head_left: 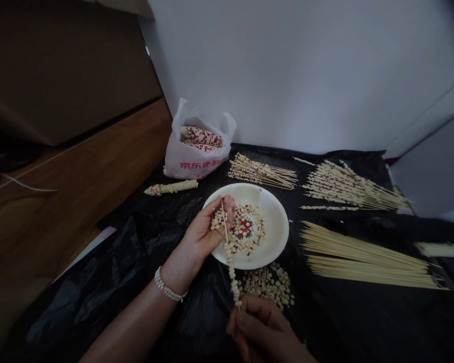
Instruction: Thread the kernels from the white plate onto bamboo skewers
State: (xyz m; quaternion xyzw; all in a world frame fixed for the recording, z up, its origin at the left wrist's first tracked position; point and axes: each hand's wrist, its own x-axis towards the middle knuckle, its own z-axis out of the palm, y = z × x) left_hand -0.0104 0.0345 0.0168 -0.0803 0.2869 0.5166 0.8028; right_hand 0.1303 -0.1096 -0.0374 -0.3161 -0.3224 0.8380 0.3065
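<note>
My left hand is over the left side of a white bowl, its fingers curled round some loose corn kernels. The upper, bare end of a thin skewer lies over this hand. Kernels are threaded along the skewer's lower part. Near the bottom of the view, my right hand pinches the skewer's lower end. Inside the bowl, more kernels lie over a red and green print. A pile of kernels rests on the black sheet just in front of the bowl.
A plastic bag with corn cobs stands behind the bowl. A mostly stripped cob lies to its left. Two bunches of filled skewers lie behind and right. Bare skewers lie at the right on the black sheet.
</note>
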